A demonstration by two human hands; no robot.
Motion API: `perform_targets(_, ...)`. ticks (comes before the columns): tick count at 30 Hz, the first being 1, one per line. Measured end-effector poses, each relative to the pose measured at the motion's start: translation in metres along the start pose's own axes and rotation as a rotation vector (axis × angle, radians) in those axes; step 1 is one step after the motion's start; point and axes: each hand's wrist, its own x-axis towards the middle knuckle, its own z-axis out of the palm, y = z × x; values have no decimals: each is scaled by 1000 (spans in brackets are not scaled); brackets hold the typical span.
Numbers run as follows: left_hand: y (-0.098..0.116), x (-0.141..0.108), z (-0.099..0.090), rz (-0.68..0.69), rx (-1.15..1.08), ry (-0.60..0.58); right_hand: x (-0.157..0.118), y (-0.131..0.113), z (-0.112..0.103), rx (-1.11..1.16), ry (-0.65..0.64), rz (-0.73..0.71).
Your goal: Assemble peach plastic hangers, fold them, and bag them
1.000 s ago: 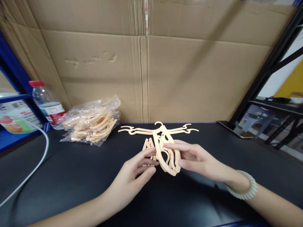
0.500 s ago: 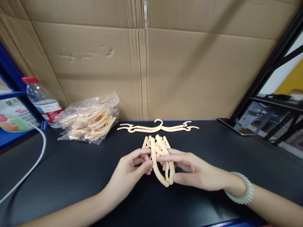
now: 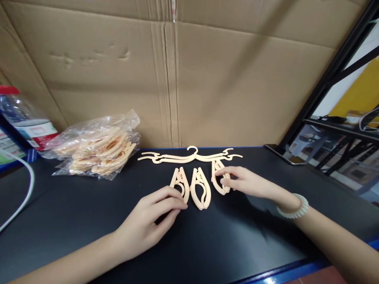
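Note:
Three folded cream plastic hangers are side by side over the black tabletop. My left hand (image 3: 156, 215) lies over the lower part of the left folded hanger (image 3: 186, 185), its fingers and thumb curled at the hanger's edge. The middle folded hanger (image 3: 193, 193) lies flat, apart from both hands. On the right, my right hand (image 3: 247, 182) grips another folded hanger (image 3: 215, 182) between fingers and thumb; it looks slightly raised and tilted. An unfolded hanger (image 3: 180, 159) of the same colour lies behind them, arms spread and hook pointing back.
A clear plastic bag (image 3: 100, 148) full of folded hangers sits at the back left, beside a red-capped bottle (image 3: 35, 128). A white cable (image 3: 29, 189) hangs at the left. Cardboard (image 3: 237, 86) walls the back. A phone-like flat object (image 3: 286, 154) lies at the back right.
The bunched folded hangers have been spread apart into three. My right hand has moved right and back with one; my left hand now rests over the left one. The view has shifted slightly right.

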Motion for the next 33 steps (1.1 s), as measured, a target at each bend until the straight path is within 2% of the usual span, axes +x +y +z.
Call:
perform_targets(5,2,-1,1,68,161,-92,-12,-2,3,-240,-17,-86)
perform_targets(9,9,-3,3,-31,201,-209,-18,-2,5,-277,-44,-85)
perform_targets(14,14,-7,7,-138,235,-319,-20,-7,10,-281,-8,-87)
perform_targets(20,16,-4,2,-188,255,-422,-15,-6,15,-270,-20,-137)
perform_targets(29,10,-7,5,-191,295,-333,-8,-2,19,-195,17,-193)
perform_targets(33,6,-4,0,-199,272,-419,-8,-1,19,-194,10,-187)
